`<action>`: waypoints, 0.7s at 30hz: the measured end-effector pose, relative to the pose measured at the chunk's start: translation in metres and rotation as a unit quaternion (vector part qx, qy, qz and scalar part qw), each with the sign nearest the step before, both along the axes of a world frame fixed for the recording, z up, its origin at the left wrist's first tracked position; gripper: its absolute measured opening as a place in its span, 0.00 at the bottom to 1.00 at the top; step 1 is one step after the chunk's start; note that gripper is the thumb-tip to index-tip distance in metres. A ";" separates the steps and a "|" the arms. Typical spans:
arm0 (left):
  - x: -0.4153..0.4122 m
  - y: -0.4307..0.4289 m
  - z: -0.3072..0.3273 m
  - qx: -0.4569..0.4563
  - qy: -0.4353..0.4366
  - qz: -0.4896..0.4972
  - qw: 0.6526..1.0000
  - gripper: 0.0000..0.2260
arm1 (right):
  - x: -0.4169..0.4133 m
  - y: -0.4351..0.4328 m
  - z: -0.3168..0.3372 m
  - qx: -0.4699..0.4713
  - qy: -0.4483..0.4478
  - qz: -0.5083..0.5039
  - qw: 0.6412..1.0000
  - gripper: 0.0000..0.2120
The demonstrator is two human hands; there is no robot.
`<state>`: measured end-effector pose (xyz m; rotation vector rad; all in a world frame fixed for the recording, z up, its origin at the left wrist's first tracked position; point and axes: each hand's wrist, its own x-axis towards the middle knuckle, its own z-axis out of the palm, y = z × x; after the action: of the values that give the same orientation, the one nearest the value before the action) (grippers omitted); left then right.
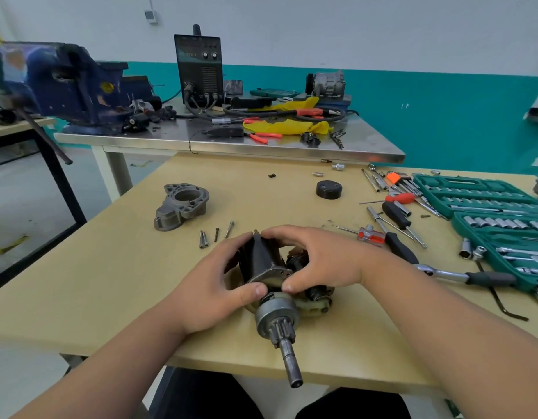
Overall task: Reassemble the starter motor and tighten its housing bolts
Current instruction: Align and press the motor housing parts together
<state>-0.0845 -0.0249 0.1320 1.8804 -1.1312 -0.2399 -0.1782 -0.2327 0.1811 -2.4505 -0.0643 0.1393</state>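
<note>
The black starter motor body [261, 261] lies on the tan table [110, 267], its pinion gear and shaft [284, 340] pointing toward me past the near edge. My left hand [219, 285] grips the body from the left, thumb on its front end. My right hand [316, 261] grips it from the right, over the solenoid [317, 293]. The grey nose housing [181, 205] rests apart at the upper left. Several loose bolts [215, 234] lie between it and my hands. A black end cap [328, 189] sits farther back.
Screwdrivers [394, 219], a ratchet [461, 276] and a green socket set [500, 219] crowd the right side. Behind stands a steel bench [231, 143] with a blue vise [71, 86], a black welder [199, 71], yellow rags and pliers.
</note>
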 end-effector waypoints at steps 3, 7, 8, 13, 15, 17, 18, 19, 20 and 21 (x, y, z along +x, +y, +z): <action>-0.003 -0.004 0.008 -0.015 -0.036 0.004 0.999 0.39 | -0.004 -0.002 0.002 -0.007 -0.024 -0.009 1.000 0.44; -0.005 -0.019 0.026 -0.005 -0.137 0.017 0.990 0.46 | -0.011 -0.013 0.012 -0.082 -0.033 -0.032 0.996 0.48; -0.006 -0.024 0.031 -0.007 -0.149 0.025 0.988 0.47 | -0.015 -0.018 0.015 -0.070 -0.028 -0.045 0.996 0.46; -0.011 -0.045 0.063 0.014 -0.267 0.008 0.964 0.50 | -0.025 -0.020 0.018 0.211 -0.119 -0.212 0.947 0.29; -0.016 -0.051 0.074 0.030 -0.321 -0.013 0.946 0.49 | -0.021 -0.011 0.014 0.229 -0.133 -0.257 0.929 0.26; -0.024 -0.056 0.082 0.028 -0.357 -0.033 0.933 0.47 | -0.018 0.003 0.014 0.258 -0.148 -0.231 0.926 0.22; -0.027 -0.057 0.086 0.023 -0.371 -0.040 0.928 0.46 | -0.017 0.010 0.016 0.269 -0.167 -0.224 0.922 0.22; -0.030 -0.058 0.089 0.018 -0.386 -0.044 0.921 0.46 | -0.016 0.014 0.017 0.283 -0.192 -0.229 0.911 0.23; -0.032 -0.059 0.091 0.014 -0.406 -0.047 0.913 0.45 | -0.015 0.017 0.017 0.302 -0.221 -0.237 0.896 0.22; -0.034 -0.059 0.094 0.011 -0.427 -0.049 0.903 0.45 | -0.015 0.019 0.015 0.322 -0.250 -0.239 0.881 0.21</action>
<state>-0.1186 -0.0835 0.2257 1.9886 -1.7959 0.5878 -0.1933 -0.2136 0.1965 -1.7101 0.2352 -0.6381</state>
